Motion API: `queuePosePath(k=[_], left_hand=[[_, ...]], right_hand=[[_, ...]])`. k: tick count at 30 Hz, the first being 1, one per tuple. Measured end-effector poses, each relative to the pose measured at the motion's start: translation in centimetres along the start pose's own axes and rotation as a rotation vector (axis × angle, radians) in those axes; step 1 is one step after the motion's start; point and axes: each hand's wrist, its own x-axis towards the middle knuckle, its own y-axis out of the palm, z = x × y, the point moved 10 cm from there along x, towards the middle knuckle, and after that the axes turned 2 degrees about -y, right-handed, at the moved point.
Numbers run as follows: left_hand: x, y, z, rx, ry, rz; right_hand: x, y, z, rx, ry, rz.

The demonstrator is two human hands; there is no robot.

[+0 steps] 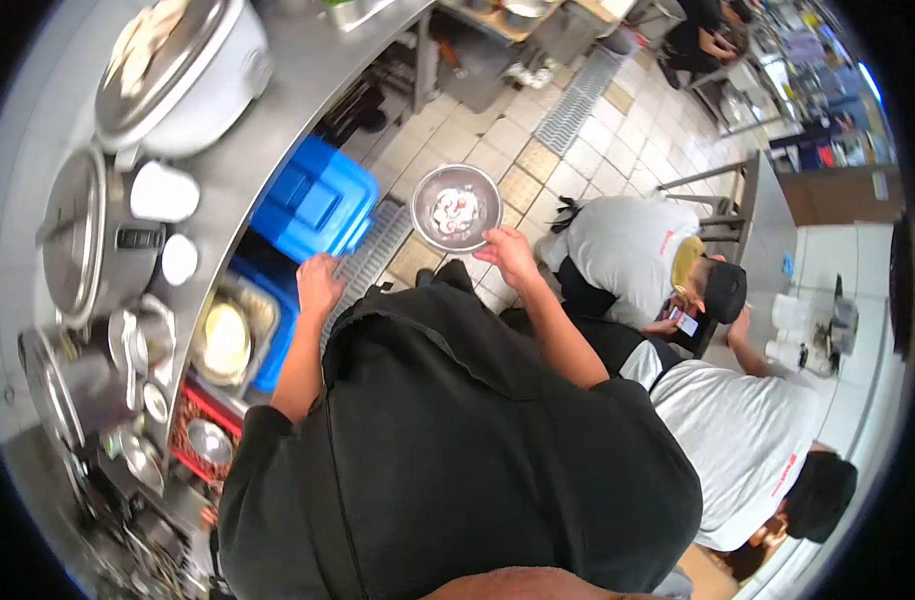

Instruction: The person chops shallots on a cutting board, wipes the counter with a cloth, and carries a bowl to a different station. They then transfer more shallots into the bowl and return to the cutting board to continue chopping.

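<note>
My right hand [509, 255] grips the near right rim of a round metal bowl [423, 212], holding it out in front of me over the floor. Inside lie white and reddish pieces of food [455, 210], too small to name. My left hand [319, 284] hangs beside the corner of a blue lidded bin [312, 200]. Its fingers look loosely apart, with nothing visible in them.
Along the left runs a steel counter [307, 75] with a large white cooker [212, 85] and lidded pots. Beneath it sit a tub [260, 310] and a red crate [192, 462]. Two people in white shirts [627, 250] stand close on my right. A floor drain grate [577, 95] lies ahead.
</note>
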Motion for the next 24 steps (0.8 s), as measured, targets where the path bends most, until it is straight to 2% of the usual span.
queuePosePath(k=[1,2,3,4,5,6,7,8,9,10,12,14,17,21,24], left_hand=[[1.0,2.7,0.7,-0.138,-0.015,0.060],[1.6,4.9,2.4,-0.482,-0.261,0.101],[2.2,4.5,2.1,-0.415,-0.338,0.016],[2.9,5.9,2.9,-0.453,-0.411,0.064],[3.7,7.8,3.6,-0.551,-0.434,0.121],[3.7,12.8,7.2,-0.530,-0.429,0.196],[4.5,14.4,6.9,-0.429,-0.430,0.370],[4.6,15.4,6.1,-0.437,-0.406,0.480],[4.7,15.5,4.8,-0.369,-0.284,0.568],[3.6,22.1,9.1,-0.411,-0.119,0.511],[5.5,22.0,8.3,-0.217,-0.115,0.731],[8.6,22.9,8.0,-0.109,-0.130,0.870],[15.8,25.2,6.4,0.008,-0.080,1.012],[29.0,28.6,-0.5,0.110,0.172,1.097],[38.7,31.9,-8.6,0.184,0.474,1.089]], right_hand=[[0.3,-1.9,1.2,0.019,-0.010,-0.029],[0.6,-3.6,2.1,0.039,-0.017,-0.059],[0.7,-5.0,2.5,0.066,-0.021,-0.088],[1.0,-6.5,3.1,0.092,-0.030,-0.115],[1.5,-8.1,3.7,0.118,-0.047,-0.144],[2.2,-9.7,3.4,0.124,-0.051,-0.164],[3.5,-11.9,2.2,0.123,-0.038,-0.225],[3.5,-13.0,2.0,0.155,-0.023,-0.292],[4.0,-13.9,1.4,0.119,-0.025,-0.301],[4.6,-14.6,0.9,0.152,-0.028,-0.302],[6.4,-15.9,-0.2,0.393,-0.084,-0.270],[4.8,-15.3,2.6,0.428,0.014,-0.348],[6.1,-16.6,5.2,0.430,0.000,-0.438],[8.1,-19.4,9.7,0.469,-0.025,-0.547],[9.8,-22.2,14.6,0.429,-0.092,-0.650]])
